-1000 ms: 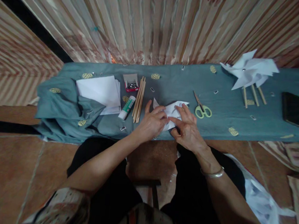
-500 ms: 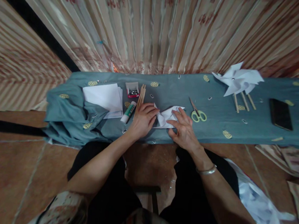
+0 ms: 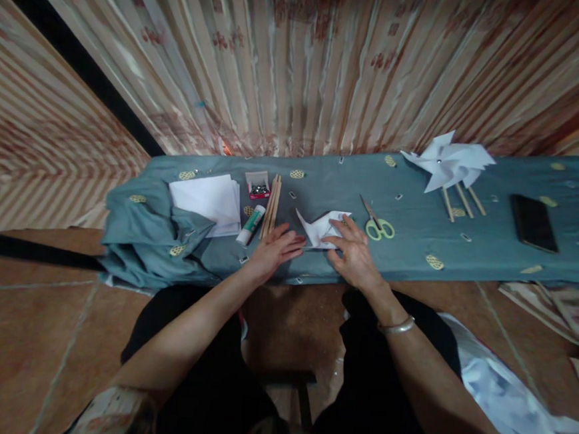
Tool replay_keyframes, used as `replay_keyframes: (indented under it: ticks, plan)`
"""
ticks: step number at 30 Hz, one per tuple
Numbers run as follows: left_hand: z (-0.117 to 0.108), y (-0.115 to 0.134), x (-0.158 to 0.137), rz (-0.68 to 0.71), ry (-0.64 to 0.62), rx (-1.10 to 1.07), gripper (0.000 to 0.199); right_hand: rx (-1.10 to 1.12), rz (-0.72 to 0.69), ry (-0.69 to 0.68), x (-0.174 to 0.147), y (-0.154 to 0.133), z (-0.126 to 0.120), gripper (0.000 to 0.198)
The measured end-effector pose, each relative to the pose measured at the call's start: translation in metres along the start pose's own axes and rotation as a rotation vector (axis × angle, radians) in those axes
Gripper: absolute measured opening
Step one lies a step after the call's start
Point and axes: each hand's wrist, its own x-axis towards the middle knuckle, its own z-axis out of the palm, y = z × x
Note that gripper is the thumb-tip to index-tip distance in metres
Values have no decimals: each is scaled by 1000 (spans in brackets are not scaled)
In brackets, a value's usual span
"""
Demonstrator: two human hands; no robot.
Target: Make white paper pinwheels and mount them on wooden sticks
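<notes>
A white sheet of paper (image 3: 322,231), cut and partly folded, lies at the near edge of the cloth-covered bench. My right hand (image 3: 354,252) holds its right part, with the thumb and fingers on the paper. The paper's left point stands up off the cloth. My left hand (image 3: 277,251) lies flat beside the paper's left end, fingers stretched out and holding nothing. Just beyond it are several wooden sticks (image 3: 271,207) and a glue stick (image 3: 251,225). Scissors with green handles (image 3: 378,225) rest to the right of the paper.
A stack of white paper (image 3: 208,200) and a small red box of metal pins (image 3: 258,186) lie on the left. At the right are finished paper pinwheels (image 3: 454,164) on sticks and a black phone (image 3: 534,224). A bag of paper scraps (image 3: 508,401) is on the floor.
My left hand has let go of the paper's left part and flattened out nearer the front edge. The paper's left point now sticks up. The right hand stays on the paper.
</notes>
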Motion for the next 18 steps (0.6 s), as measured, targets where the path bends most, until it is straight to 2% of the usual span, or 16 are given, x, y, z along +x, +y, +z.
replay_keyframes:
  ticks: [3,8,12,18]
  plan:
    - [8,-1,-7,-145,-26,-154,37,49,26,10,1,3,0,31]
    - [23,-2,-11,-262,-33,-207,42,132,56,22,3,3,-2,30]
    - [32,-2,-6,-282,-24,-240,45,167,53,10,2,-1,-3,30]
    - [33,-4,2,-264,-9,-247,26,119,1,24,-3,-12,-4,31]
